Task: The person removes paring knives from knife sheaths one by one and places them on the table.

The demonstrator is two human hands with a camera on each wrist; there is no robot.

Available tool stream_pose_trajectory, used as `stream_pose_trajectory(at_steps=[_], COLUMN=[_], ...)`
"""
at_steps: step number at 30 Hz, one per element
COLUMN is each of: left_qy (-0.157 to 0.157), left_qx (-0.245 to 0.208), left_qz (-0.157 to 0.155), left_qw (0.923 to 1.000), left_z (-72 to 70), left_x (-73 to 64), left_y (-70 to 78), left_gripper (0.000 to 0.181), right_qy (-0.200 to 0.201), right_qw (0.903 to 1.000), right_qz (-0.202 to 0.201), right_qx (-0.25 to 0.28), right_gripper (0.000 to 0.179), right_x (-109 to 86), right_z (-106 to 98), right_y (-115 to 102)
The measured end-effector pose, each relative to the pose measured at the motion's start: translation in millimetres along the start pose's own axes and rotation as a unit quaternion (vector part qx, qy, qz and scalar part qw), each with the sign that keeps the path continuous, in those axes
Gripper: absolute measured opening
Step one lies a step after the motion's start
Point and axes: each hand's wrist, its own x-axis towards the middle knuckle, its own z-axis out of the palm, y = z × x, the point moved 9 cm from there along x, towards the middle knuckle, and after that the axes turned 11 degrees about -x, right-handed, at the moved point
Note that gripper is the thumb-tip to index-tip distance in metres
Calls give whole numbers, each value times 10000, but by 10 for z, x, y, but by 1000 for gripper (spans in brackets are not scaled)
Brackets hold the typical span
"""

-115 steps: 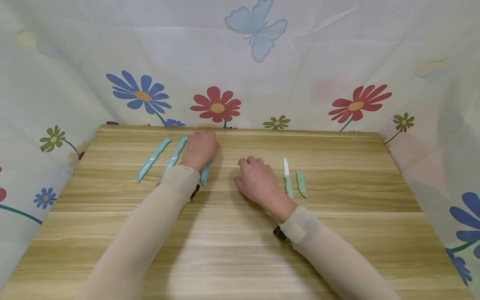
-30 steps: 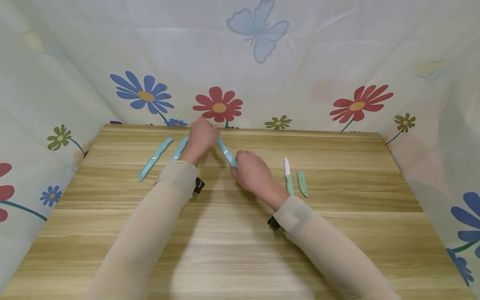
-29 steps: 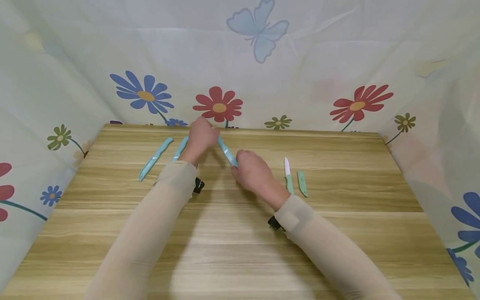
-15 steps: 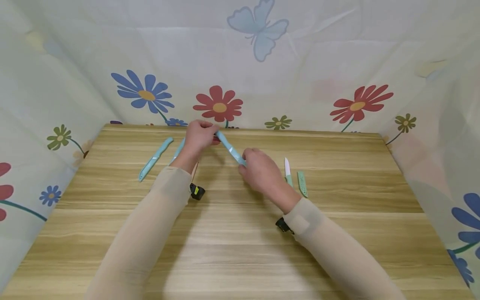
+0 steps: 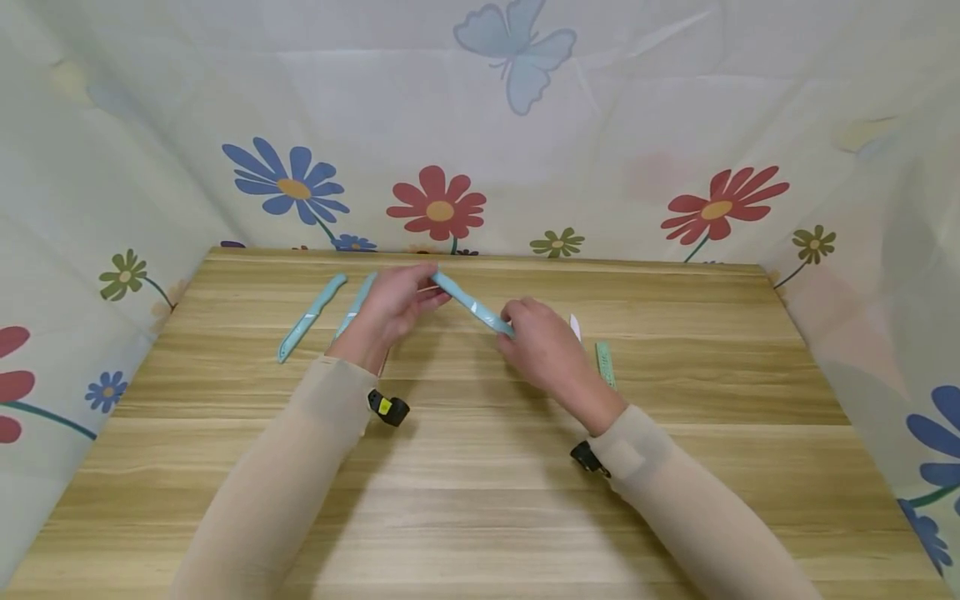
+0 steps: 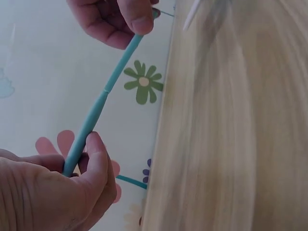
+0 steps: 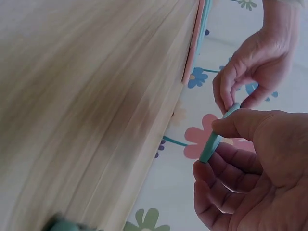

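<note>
A light-blue knife in its matching sheath (image 5: 474, 308) is held up slantwise between my two hands, over the far half of the table. My left hand (image 5: 390, 308) pinches the handle end between thumb and fingers. At the sheath end, my right hand (image 5: 551, 354) grips with thumb on one side and curled fingers on the other. The left wrist view shows handle (image 6: 89, 122) and sheath still joined at a visible seam. Two more sheathed blue knives lie to the left, one (image 5: 311, 319) in full view, the other (image 5: 360, 300) partly behind my left hand.
Beyond my right hand lie a small knife with a white blade (image 5: 575, 326), its handle hidden, and a pale green sheath (image 5: 605, 364). The wooden table (image 5: 465, 500) ends at the back against a flowered curtain (image 5: 600, 150).
From lying near my left hand, the blue knife has been lifted into both hands. It has since shifted right and toward me, and my left hand has turned to show its fingers.
</note>
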Motion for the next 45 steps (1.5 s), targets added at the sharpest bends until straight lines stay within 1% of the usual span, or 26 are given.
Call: stream_pose_trajectory(at_steps=[3, 8, 10, 13, 14, 16, 17, 20, 22, 23, 26, 28, 30, 31, 32, 36, 37, 39, 42, 45], left_qy=[-12, 2, 21, 30, 40, 43, 43, 90, 152, 192, 326, 358, 311, 272, 240, 172, 157, 121, 24, 0], left_qx=[-173, -454, -657, -964, -1053, -1193, -1255, -1417, -1562, -1632, -1836, -1948, -2001, -2021, -2035, -2014, -2011, -2015, -2045, -2128], left_qz=[-99, -109, -117, -173, -195, -222, -222, -207, -179, -162, -120, -99, -139, -163, -202, -392, -421, -442, -451, -497], left_qw=[9998, 9989, 9978, 9952, 9942, 9926, 9918, 9896, 9874, 9863, 9824, 9801, 9792, 9789, 9786, 9786, 9785, 9784, 9778, 9758], left_z=[0, 21, 27, 33, 32, 32, 34, 35, 37, 38, 41, 53, 80, 90, 100, 137, 145, 156, 175, 173], left_x=[-51, -157, -193, -229, -237, -255, -266, -307, -338, -353, -399, -427, -448, -456, -459, -478, -482, -491, -500, -509], left_y=[-59, -132, -161, -217, -237, -281, -301, -353, -382, -394, -439, -467, -499, -514, -531, -591, -603, -628, -664, -707], left_gripper=[22, 26, 22, 12, 12, 20, 31, 70, 86, 89, 89, 90, 88, 83, 73, 15, 3, 6, 4, 2], right_qy=[182, 485, 591, 741, 790, 885, 941, 1077, 1148, 1178, 1245, 1273, 1298, 1305, 1315, 1413, 1440, 1488, 1457, 1381], right_qw=[9998, 9985, 9978, 9965, 9960, 9950, 9943, 9925, 9915, 9911, 9901, 9896, 9891, 9889, 9887, 9860, 9853, 9838, 9837, 9845], right_qz=[-42, -144, -202, -274, -312, -370, -408, -505, -541, -557, -606, -629, -668, -689, -714, -880, -916, -999, -1049, -1082], right_qx=[-63, -205, -241, -260, -270, -288, -295, -290, -271, -259, -232, -212, -167, -146, -127, -50, -36, -7, 43, 62], right_gripper=[22, 19, 18, 18, 18, 18, 18, 18, 17, 17, 17, 17, 18, 18, 18, 18, 18, 18, 18, 18], right_x=[-30, -81, -99, -127, -137, -158, -169, -198, -208, -212, -220, -231, -244, -251, -258, -294, -305, -329, -352, -363], right_z=[-37, -105, -131, -168, -180, -200, -213, -244, -262, -270, -278, -279, -279, -275, -272, -266, -267, -270, -271, -259], right_y=[46, 98, 109, 131, 137, 157, 165, 195, 220, 232, 278, 312, 341, 352, 362, 398, 409, 424, 448, 458])
